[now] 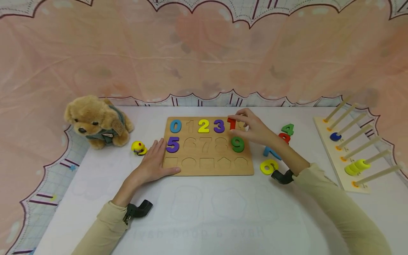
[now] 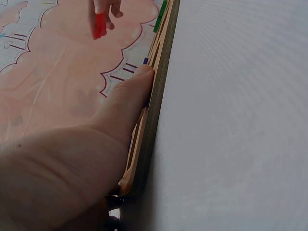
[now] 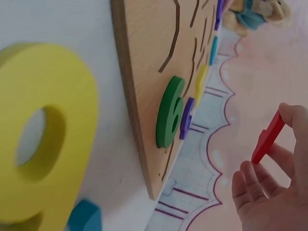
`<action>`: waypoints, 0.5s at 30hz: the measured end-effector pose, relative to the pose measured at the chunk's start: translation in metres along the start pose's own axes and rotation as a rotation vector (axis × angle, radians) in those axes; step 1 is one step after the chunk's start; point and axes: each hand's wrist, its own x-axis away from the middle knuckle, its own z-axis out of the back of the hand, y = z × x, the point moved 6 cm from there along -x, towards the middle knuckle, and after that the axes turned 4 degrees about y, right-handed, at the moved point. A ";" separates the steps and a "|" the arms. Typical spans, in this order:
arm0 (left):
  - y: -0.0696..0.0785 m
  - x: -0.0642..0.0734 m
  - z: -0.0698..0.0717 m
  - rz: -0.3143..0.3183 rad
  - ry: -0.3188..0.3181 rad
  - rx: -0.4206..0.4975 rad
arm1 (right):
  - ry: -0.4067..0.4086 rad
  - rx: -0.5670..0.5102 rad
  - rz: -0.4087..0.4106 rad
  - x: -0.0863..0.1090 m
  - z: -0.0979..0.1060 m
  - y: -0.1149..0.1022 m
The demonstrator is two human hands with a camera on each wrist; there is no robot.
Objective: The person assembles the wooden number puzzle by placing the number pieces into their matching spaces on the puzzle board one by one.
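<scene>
A wooden number puzzle board (image 1: 207,166) lies on the table, with blue 0, yellow 2 (image 1: 203,126), purple 3 (image 1: 219,126), purple 5 (image 1: 173,145) and green 9 (image 1: 237,144) on it. My right hand (image 1: 253,127) pinches a red number 1 (image 3: 268,137) between thumb and fingers, held above the board's upper right part in the right wrist view. My left hand (image 1: 154,161) rests at the board's left edge, fingers straight. Its thumb (image 2: 137,82) lies on the front left corner. Outlines for 1, 6, 7, 8 and shapes show bare wood.
Right of the board lie a green 4 (image 1: 288,129), a red piece (image 1: 284,138), a blue piece (image 1: 272,153) and a yellow ring-shaped number (image 1: 268,166). A peg board (image 1: 342,159) stands far right. On the left are a plush dog (image 1: 95,122) and a small yellow toy (image 1: 139,148).
</scene>
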 end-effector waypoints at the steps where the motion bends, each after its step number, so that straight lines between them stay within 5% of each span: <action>1: 0.000 0.000 0.000 0.000 0.001 -0.001 | -0.011 0.000 0.002 -0.003 -0.003 -0.001; 15: 0.000 0.000 0.000 -0.005 0.005 0.000 | -0.124 0.068 0.110 -0.052 -0.047 -0.037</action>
